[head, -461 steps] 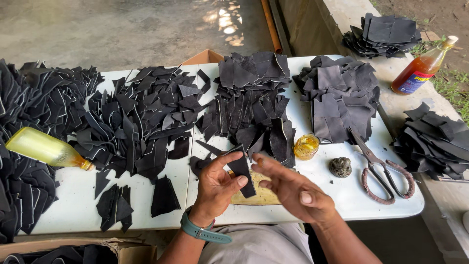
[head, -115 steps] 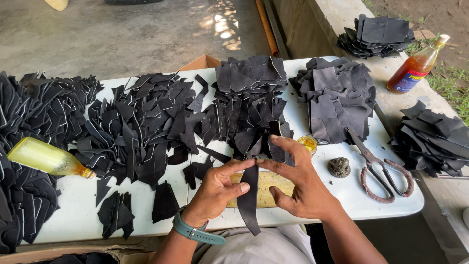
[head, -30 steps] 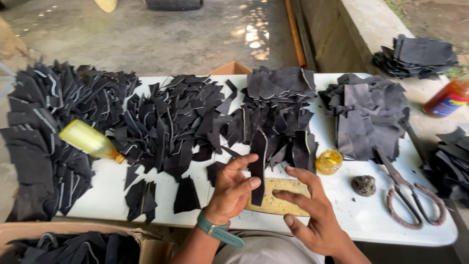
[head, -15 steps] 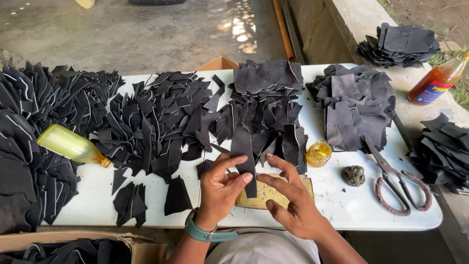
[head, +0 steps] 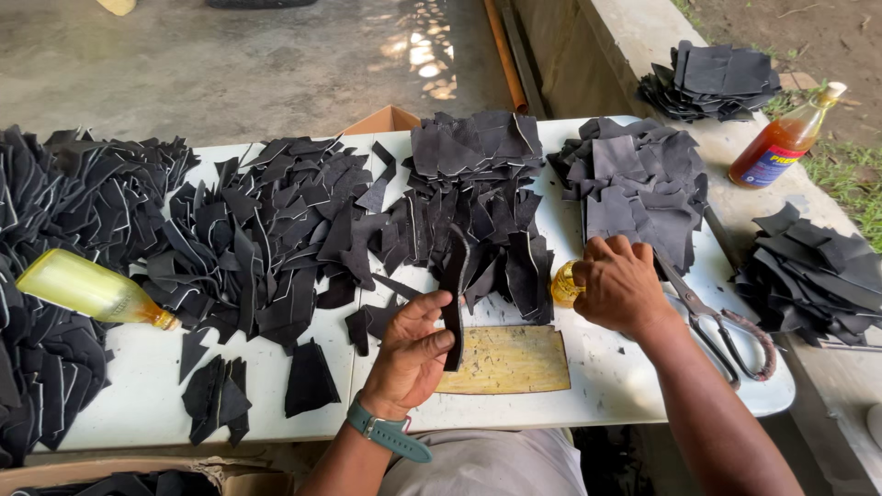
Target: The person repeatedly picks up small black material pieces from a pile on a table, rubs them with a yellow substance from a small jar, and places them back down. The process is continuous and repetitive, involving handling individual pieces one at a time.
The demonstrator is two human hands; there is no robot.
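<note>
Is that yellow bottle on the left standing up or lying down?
Lying down. The yellow bottle rests on its side on the black pieces, neck toward the table's middle.

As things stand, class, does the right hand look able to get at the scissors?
Probably yes. The right hand rests at the small yellow container, and the scissors lie uncovered on the white table just beside it.

The person's arms are bare to the elbow; a teal watch strap [head: 390,432] circles the left wrist, above light grey clothing [head: 487,464].
</note>
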